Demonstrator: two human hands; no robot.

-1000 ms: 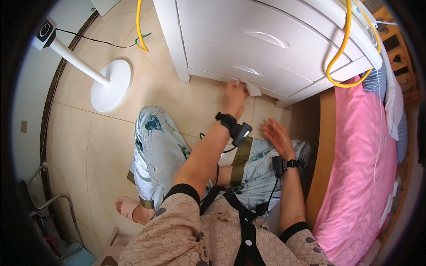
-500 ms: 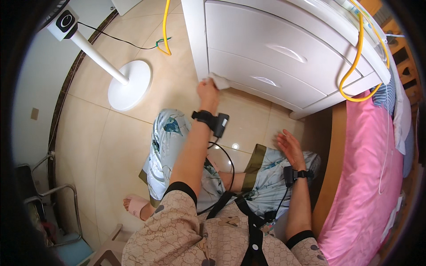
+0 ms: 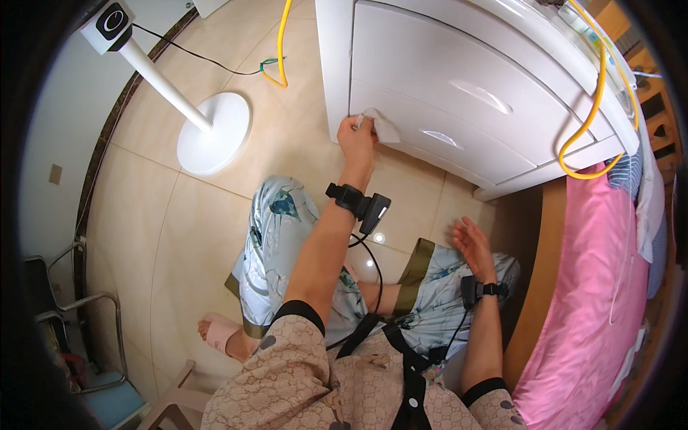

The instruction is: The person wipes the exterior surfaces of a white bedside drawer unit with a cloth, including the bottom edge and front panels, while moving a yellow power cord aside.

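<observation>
Since a second ago, our left hand point(image 3: 356, 143) has moved the cloth point(image 3: 387, 129) leftward, to the bottom drawer's point(image 3: 419, 127) left end. Its fingers pinch the cloth, hiding part. Our right hand point(image 3: 473, 247) is loosely spread. The frame crops the cabinet point(image 3: 334, 72); we count one cloth, two handles point(image 3: 442, 138).

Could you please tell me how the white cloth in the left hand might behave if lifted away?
The white cloth would probably hang floppy: it bunches in the left hand. It is likely light too, since its free part looks thin.
</observation>
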